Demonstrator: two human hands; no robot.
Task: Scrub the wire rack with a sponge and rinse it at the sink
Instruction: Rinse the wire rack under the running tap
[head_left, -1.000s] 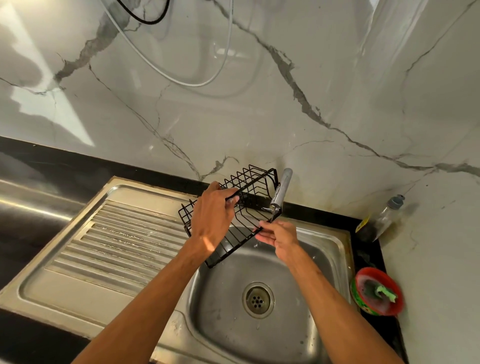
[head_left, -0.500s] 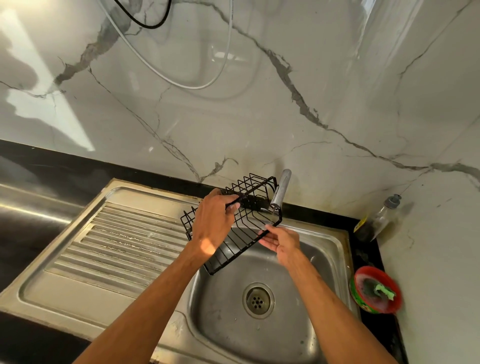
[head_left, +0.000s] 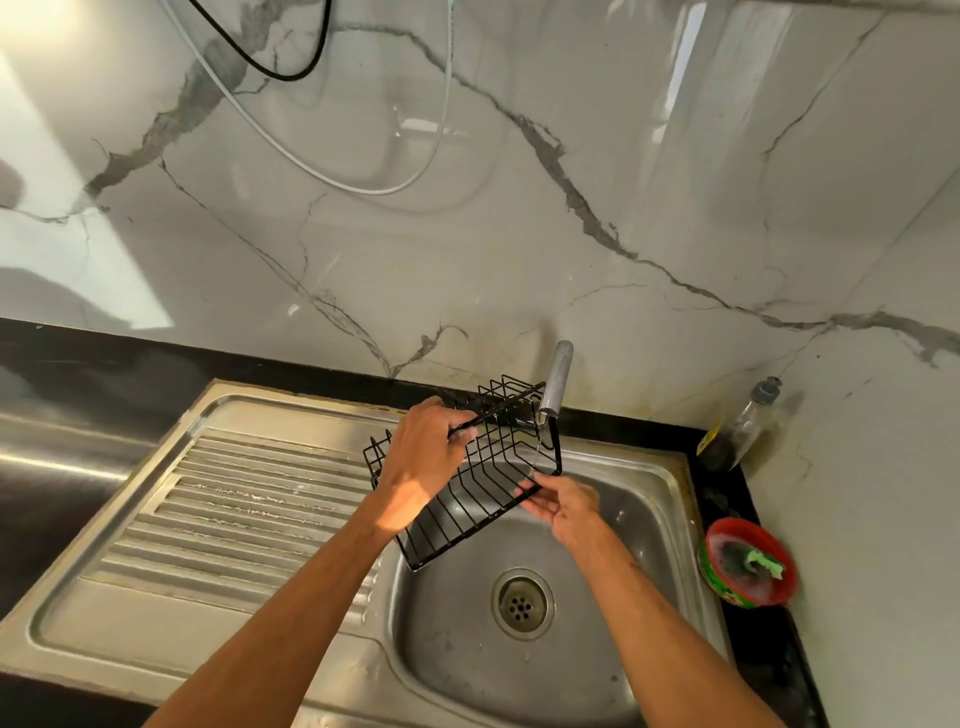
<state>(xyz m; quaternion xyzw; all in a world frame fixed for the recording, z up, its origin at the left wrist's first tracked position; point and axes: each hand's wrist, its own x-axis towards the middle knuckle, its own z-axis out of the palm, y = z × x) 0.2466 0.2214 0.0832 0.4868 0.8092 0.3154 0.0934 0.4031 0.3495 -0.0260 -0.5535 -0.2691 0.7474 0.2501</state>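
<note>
Head view: the rack (head_left: 483, 467) hangs tilted over the sink (head_left: 649, 467), its far corner under the tap (head_left: 555, 382), where a thin stream falls through the wires; the left hand (head_left: 423, 457) has its fingers curled tight round the upper rim, while the right hand (head_left: 563, 501) pinches the lower right edge just under the stream. Its long axis runs from lower left up to the tap, so the right hand, nearer the water, looks best placed to turn the unrinsed lower end into it. The sponge (head_left: 763, 561) sits in a red bowl (head_left: 717, 535), well to the right, so I judge scrubbing done.
</note>
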